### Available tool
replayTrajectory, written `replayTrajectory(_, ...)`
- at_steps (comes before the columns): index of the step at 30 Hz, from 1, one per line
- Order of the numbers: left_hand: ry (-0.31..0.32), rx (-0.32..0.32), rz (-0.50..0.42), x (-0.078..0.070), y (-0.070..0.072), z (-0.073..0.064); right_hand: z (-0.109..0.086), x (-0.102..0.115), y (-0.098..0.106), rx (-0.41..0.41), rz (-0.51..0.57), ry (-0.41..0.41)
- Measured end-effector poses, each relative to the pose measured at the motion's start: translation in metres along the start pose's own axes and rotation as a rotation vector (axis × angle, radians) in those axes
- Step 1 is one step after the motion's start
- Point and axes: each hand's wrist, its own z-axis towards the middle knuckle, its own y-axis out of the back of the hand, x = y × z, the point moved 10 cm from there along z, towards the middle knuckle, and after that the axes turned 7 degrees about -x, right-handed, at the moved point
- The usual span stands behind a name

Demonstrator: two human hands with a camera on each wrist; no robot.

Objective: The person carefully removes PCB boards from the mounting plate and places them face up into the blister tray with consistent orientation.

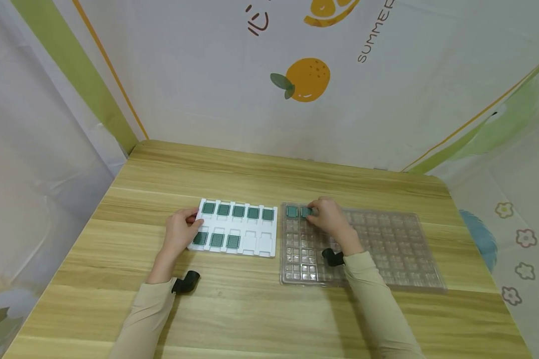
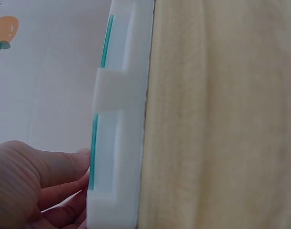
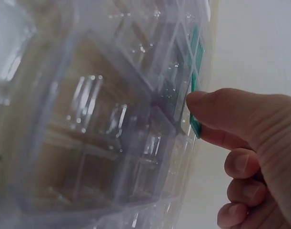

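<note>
On the left, my left hand (image 1: 181, 232) grips the left edge of a white plastic tray (image 1: 228, 224), its thumb at the rim. Two rows of small green square circuit boards (image 1: 238, 211) sit in that tray; two pockets at the lower right hold none. My right hand (image 1: 330, 217) pinches another green circuit board (image 3: 196, 126) between thumb and forefinger, over the second top pocket of a clear plastic tray (image 1: 386, 242). One more board (image 1: 292, 212) lies in the top-left pocket beside it. The fingertips partly cover the pinched board.
Both trays lie side by side on a wood-grain table (image 1: 233, 309), with a narrow gap between them. A printed white curtain (image 1: 197, 75) hangs behind the table and at both sides. Each wrist carries a black mount (image 1: 186, 282).
</note>
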Motion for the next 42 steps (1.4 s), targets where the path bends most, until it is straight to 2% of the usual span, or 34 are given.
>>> replayTrajectory(7,-0.001,0.000,0.002,0.000,0.000,0.000,0.000,-0.005,-0.005,0.016,0.006,-0.038)
replayTrajectory(14,0.014,-0.008,-0.003,0.001,0.000,0.000,-0.001,-0.004,-0.004,0.015,-0.004,-0.029)
replayTrajectory(18,0.014,-0.013,-0.004,0.001,0.000,0.000,-0.002,-0.001,-0.001,-0.017,-0.004,-0.012)
replayTrajectory(22,0.011,-0.015,-0.005,0.001,0.000,0.000,-0.003,0.005,0.001,-0.049,0.007,0.008)
replayTrajectory(30,0.025,-0.008,0.001,0.003,0.000,0.000,-0.007,0.020,0.004,-0.062,0.040,0.025)
replayTrajectory(36,0.004,-0.014,0.001,0.000,0.000,0.000,-0.011,0.033,0.003,-0.072,0.099,0.045)
replayTrajectory(42,-0.004,-0.016,0.004,0.000,0.000,0.000,-0.014,0.045,0.002,-0.087,0.110,0.067)
